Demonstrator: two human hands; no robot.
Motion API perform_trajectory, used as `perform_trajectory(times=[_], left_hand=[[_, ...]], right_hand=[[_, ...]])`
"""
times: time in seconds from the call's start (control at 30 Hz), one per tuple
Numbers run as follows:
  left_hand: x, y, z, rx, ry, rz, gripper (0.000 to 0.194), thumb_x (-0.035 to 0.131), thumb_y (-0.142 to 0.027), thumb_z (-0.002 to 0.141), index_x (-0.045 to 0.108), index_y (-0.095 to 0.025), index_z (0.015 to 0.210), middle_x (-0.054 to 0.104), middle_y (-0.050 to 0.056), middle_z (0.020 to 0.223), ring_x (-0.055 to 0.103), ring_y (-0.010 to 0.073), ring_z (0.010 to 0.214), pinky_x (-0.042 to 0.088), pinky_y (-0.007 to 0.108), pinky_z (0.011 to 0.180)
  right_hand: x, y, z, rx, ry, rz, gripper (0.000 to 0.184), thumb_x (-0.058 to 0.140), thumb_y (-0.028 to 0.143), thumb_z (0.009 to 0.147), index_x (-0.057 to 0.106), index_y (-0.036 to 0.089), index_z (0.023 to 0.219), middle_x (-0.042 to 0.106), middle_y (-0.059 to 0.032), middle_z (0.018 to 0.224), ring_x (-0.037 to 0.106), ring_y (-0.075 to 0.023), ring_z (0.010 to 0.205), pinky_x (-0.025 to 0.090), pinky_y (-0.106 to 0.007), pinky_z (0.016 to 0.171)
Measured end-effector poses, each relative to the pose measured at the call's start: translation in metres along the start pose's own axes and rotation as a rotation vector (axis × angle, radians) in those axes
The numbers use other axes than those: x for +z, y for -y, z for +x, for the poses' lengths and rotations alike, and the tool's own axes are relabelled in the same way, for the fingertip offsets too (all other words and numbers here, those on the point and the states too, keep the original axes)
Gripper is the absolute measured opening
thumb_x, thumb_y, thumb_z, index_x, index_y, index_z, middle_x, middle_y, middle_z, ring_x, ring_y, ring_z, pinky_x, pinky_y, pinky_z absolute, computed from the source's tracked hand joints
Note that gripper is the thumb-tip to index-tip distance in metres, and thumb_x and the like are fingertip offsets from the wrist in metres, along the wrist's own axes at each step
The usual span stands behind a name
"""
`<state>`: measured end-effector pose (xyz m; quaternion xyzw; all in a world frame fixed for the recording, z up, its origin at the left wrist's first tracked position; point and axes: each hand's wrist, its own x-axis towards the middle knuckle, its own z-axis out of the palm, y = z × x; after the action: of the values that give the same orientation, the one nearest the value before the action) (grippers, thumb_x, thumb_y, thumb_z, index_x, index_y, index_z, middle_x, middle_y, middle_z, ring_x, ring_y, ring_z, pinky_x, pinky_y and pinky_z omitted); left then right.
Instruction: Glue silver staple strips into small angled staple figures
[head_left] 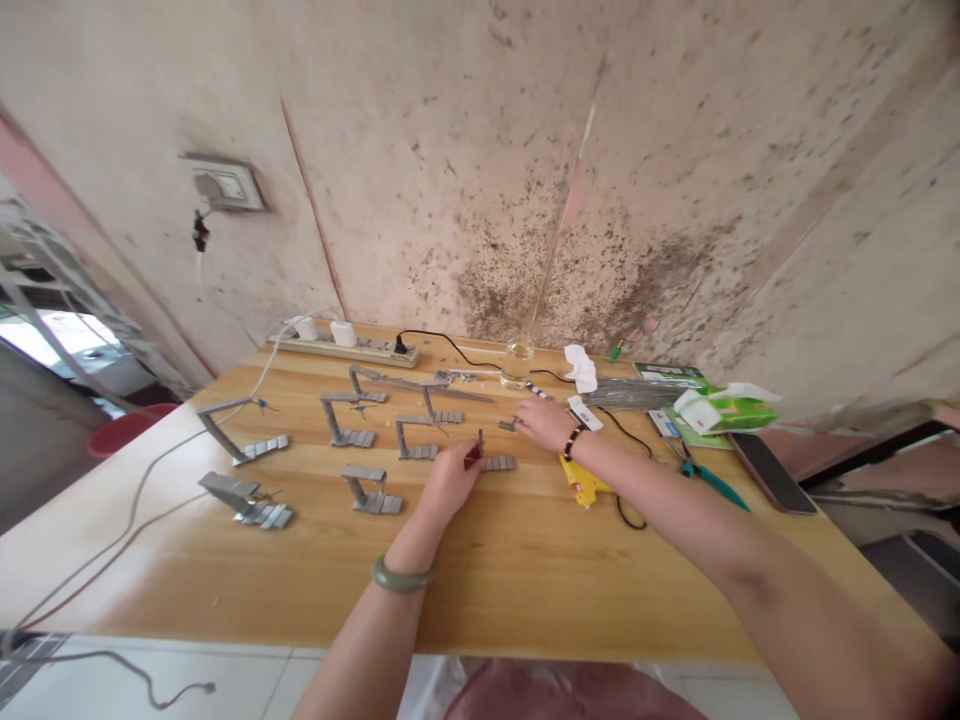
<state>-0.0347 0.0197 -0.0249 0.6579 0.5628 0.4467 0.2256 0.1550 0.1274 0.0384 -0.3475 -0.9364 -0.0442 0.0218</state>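
Observation:
My left hand (452,478) is closed around the upright part of a small grey model (499,463), whose flat segmented base lies on the table to the right of the fingers. Much of that upright part is hidden by the hand. Just beyond it, my right hand (546,425) pinches a short grey strip (508,425) close above or on the tabletop; I cannot tell which. Several similar grey models stand to the left, among them a bracket-shaped one (373,503) with a segmented base. Beneath my right forearm lies a yellow glue gun (583,484) with a black cord.
A power strip (367,351) and a glass cup (516,364) stand along the wall. Grey wires or rods (626,393), a green tissue pack (731,410), teal-handled pliers (720,484) and a phone (772,474) lie at the right. Cables (139,490) cross the table's left side.

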Motion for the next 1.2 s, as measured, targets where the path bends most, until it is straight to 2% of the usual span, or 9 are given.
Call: perform_trajectory(times=[0.23, 0.4, 0.5, 0.6, 0.7, 0.77, 0.9, 1.07, 1.2], left_hand=[[0.000, -0.001, 0.000, -0.003, 0.002, -0.006, 0.022, 0.058, -0.010, 0.076, 0.067, -0.016, 0.095, 0.071, 0.007, 0.085, 0.067, 0.0190, 0.078, 0.053, 0.030, 0.075], [0.001, 0.002, 0.000, 0.000, -0.002, -0.008, 0.021, 0.058, -0.012, 0.076, 0.067, -0.016, 0.094, 0.072, 0.007, 0.087, 0.067, 0.0194, 0.080, 0.053, 0.030, 0.075], [0.001, 0.001, 0.000, 0.000, -0.001, -0.003, 0.022, 0.058, -0.012, 0.076, 0.067, -0.017, 0.095, 0.072, 0.006, 0.085, 0.067, 0.0195, 0.078, 0.054, 0.030, 0.073], [0.001, -0.001, 0.000, 0.000, -0.004, 0.004, 0.023, 0.058, -0.012, 0.075, 0.067, -0.017, 0.095, 0.072, 0.006, 0.084, 0.067, 0.0195, 0.076, 0.054, 0.031, 0.073], [0.001, -0.001, 0.000, -0.001, -0.010, 0.016, 0.021, 0.058, -0.013, 0.075, 0.067, -0.017, 0.094, 0.072, 0.007, 0.085, 0.067, 0.0199, 0.078, 0.054, 0.032, 0.074], [0.001, 0.000, 0.000, -0.003, -0.011, 0.026, 0.021, 0.058, -0.014, 0.076, 0.067, -0.017, 0.095, 0.072, 0.006, 0.084, 0.067, 0.0199, 0.077, 0.054, 0.032, 0.074], [0.000, 0.003, 0.000, -0.004, -0.009, 0.041, 0.021, 0.058, -0.017, 0.076, 0.068, -0.018, 0.095, 0.072, 0.006, 0.083, 0.067, 0.0198, 0.076, 0.054, 0.033, 0.075], [-0.002, 0.001, -0.001, -0.014, -0.005, 0.050, 0.021, 0.058, -0.021, 0.078, 0.067, -0.017, 0.096, 0.072, 0.006, 0.085, 0.067, 0.0194, 0.076, 0.055, 0.032, 0.074], [-0.007, -0.008, -0.002, -0.047, -0.046, 0.023, 0.021, 0.057, -0.024, 0.078, 0.066, -0.017, 0.096, 0.071, 0.007, 0.092, 0.067, 0.0178, 0.076, 0.056, 0.030, 0.073]], right_hand=[[0.014, 0.017, 0.008, 0.059, -0.014, 0.005, 0.017, 0.054, 0.018, 0.090, 0.069, 0.010, 0.088, 0.065, -0.0146, 0.098, 0.052, -0.0247, 0.106, 0.038, -0.038, 0.093], [0.007, 0.019, -0.011, 0.121, -0.080, 0.119, 0.022, 0.048, 0.021, 0.094, 0.067, 0.012, 0.098, 0.067, -0.0139, 0.099, 0.057, -0.0246, 0.104, 0.040, -0.040, 0.092], [0.004, 0.026, -0.028, 0.151, -0.117, 0.234, 0.025, 0.044, 0.023, 0.097, 0.064, 0.016, 0.110, 0.069, -0.0101, 0.104, 0.062, -0.0182, 0.097, 0.045, -0.031, 0.085], [0.008, 0.040, -0.048, 0.170, -0.158, 0.412, 0.026, 0.043, 0.025, 0.096, 0.063, 0.019, 0.112, 0.071, -0.0055, 0.103, 0.065, -0.0142, 0.092, 0.049, -0.025, 0.080], [0.015, 0.055, -0.068, 0.255, -0.230, 0.883, 0.022, 0.052, 0.028, 0.090, 0.067, 0.019, 0.104, 0.073, -0.0043, 0.093, 0.067, -0.0164, 0.082, 0.052, -0.029, 0.076], [0.019, 0.063, -0.079, 0.291, -0.237, 1.028, 0.023, 0.054, 0.029, 0.088, 0.068, 0.018, 0.102, 0.073, -0.0055, 0.092, 0.067, -0.0172, 0.081, 0.053, -0.030, 0.076], [0.029, 0.066, -0.094, 0.314, -0.224, 1.054, 0.023, 0.053, 0.032, 0.088, 0.068, 0.018, 0.099, 0.071, -0.0060, 0.093, 0.065, -0.0164, 0.080, 0.052, -0.030, 0.075], [0.045, 0.059, -0.097, 0.373, -0.227, 1.181, 0.036, 0.047, 0.048, 0.090, 0.065, 0.018, 0.085, 0.066, -0.0027, 0.072, 0.061, -0.0144, 0.065, 0.052, -0.027, 0.064], [0.047, 0.058, -0.099, 0.404, -0.258, 1.260, 0.042, 0.045, 0.056, 0.088, 0.061, 0.019, 0.076, 0.063, -0.0019, 0.070, 0.061, -0.0145, 0.065, 0.052, -0.027, 0.065]])
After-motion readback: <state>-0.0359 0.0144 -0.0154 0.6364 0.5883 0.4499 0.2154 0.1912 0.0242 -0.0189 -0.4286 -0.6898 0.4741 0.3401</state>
